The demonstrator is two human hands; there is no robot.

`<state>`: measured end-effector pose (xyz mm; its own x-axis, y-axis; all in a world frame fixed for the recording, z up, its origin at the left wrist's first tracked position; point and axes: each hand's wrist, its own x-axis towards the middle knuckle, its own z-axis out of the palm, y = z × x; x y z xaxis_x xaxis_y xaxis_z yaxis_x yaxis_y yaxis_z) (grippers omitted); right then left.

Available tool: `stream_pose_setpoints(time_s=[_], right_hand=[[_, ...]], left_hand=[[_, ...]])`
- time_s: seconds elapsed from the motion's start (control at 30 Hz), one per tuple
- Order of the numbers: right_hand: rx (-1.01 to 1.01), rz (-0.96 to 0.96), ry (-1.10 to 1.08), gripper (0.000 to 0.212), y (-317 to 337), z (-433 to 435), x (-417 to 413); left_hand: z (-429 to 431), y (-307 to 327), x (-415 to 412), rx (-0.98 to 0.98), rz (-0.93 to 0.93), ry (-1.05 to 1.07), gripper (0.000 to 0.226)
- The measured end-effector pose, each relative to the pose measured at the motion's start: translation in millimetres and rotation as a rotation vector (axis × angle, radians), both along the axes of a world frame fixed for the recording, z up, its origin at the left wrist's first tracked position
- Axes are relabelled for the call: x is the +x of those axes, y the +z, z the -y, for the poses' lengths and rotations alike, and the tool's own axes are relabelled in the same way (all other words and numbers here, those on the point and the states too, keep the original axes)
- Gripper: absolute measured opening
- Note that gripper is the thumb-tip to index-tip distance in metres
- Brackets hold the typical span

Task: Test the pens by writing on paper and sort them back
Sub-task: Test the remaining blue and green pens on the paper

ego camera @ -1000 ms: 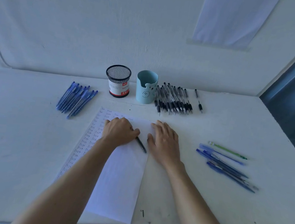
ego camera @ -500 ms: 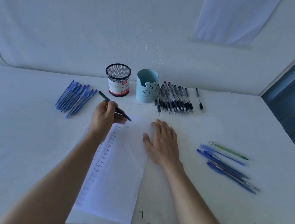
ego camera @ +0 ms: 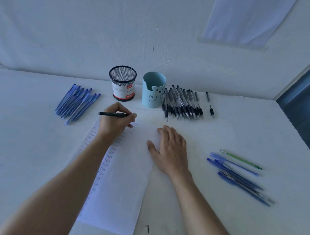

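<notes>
My left hand (ego camera: 115, 121) grips a black pen (ego camera: 111, 114) in a writing hold near the top of a white sheet of paper (ego camera: 122, 181). The pen lies almost level, its free end pointing left. Columns of the written word "test" run down the sheet's left part. My right hand (ego camera: 169, 150) lies flat with straight fingers on the paper's right edge. A bundle of blue pens (ego camera: 76, 104) lies at the back left. Several black pens (ego camera: 183, 105) lie in a row at the back, right of the cups.
A black mesh cup (ego camera: 122, 83) and a light blue cup (ego camera: 152, 89) stand at the back by the wall. Blue pens and one green pen (ego camera: 239, 172) lie on the right. Two small black pen parts (ego camera: 209, 104) lie beyond the black pens. The table's front edge is near.
My left hand lifted the black pen off the paper, turned it in its fingers and settled it at the top of the sheet. My right hand stayed flat on the paper.
</notes>
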<state>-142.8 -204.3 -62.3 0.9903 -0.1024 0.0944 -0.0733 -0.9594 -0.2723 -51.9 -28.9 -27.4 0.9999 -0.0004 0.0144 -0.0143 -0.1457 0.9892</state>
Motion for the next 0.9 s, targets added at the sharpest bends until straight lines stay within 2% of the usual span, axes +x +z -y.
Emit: stream_pose_setpoints(time_s=[0.17, 0.3, 0.9], right_hand=[[-0.004, 0.017, -0.010, 0.078, -0.1, -0.2, 1.0], [-0.004, 0.019, -0.013, 0.077, -1.3, -0.6, 1.1], [-0.005, 0.009, -0.007, 0.075, -3.0, 0.0, 1.9]], left_hand=[[-1.1, -3.6, 1.2, 0.223, 0.014, 0.096, 0.024], [-2.1, -4.3, 1.7, 0.356, 0.070, 0.061, 0.031], [0.7, -3.5, -2.6, 0.368, 0.093, -0.001, 0.032]])
